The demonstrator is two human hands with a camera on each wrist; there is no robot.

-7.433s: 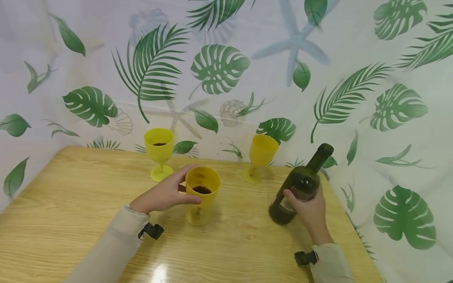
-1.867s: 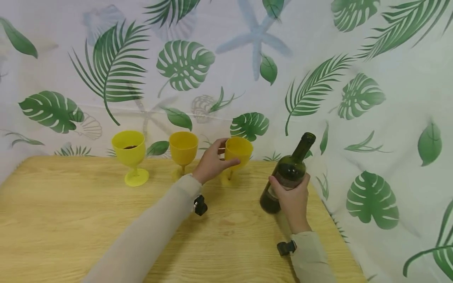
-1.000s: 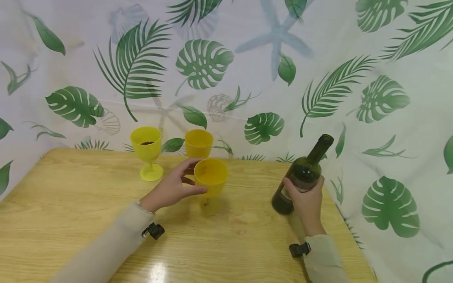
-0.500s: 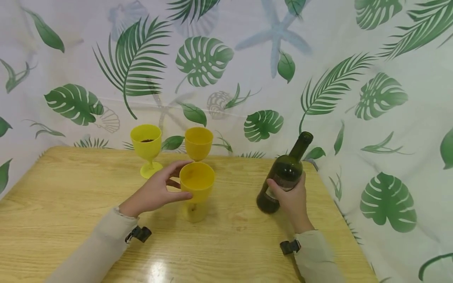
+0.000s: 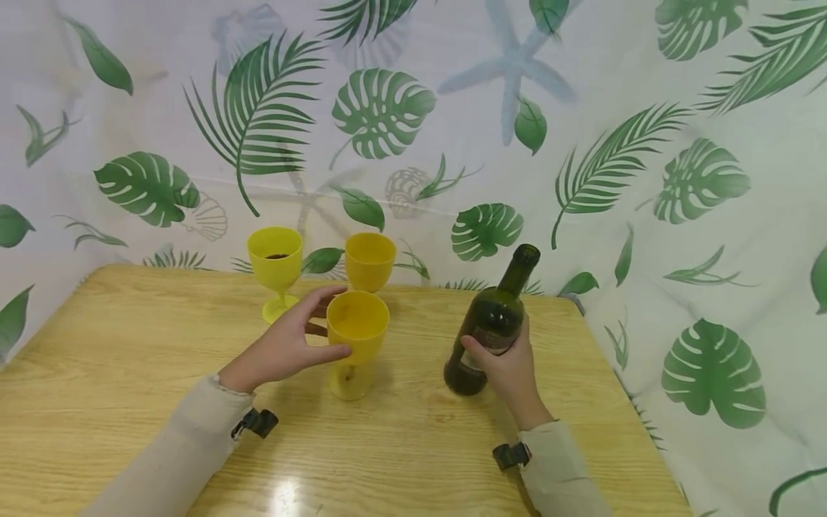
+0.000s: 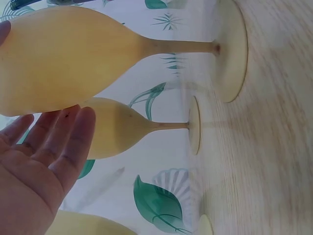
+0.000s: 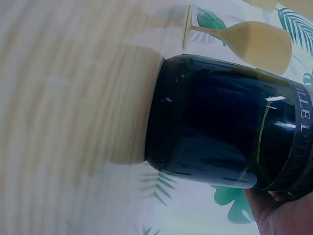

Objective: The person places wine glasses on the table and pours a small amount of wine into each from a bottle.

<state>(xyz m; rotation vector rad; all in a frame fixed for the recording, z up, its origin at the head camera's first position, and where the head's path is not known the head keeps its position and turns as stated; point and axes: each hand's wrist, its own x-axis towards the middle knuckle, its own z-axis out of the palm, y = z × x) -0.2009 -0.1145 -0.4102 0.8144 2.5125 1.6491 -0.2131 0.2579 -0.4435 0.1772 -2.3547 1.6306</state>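
My left hand grips the bowl of an orange-yellow wine goblet, thumb in front and fingers behind. The goblet stands upright, its foot on the wooden table; no dark liquid shows inside. In the left wrist view, the goblet lies sideways across the picture, the fingers along its bowl. To the right, my right hand holds a dark green wine bottle round its labelled body, neck tilted up and right. The right wrist view shows the bottle's base close over the tabletop.
A brighter yellow goblet with dark liquid stands at the back left. Beside it is another orange-yellow goblet, right behind the held one. The wooden table ends at a leaf-printed cloth behind and to the right.
The left hand set a goblet with dark liquid at the back, then brought the right-hand goblet forward and left. Lately the bottle has moved left with the right hand, nearer the held goblet.
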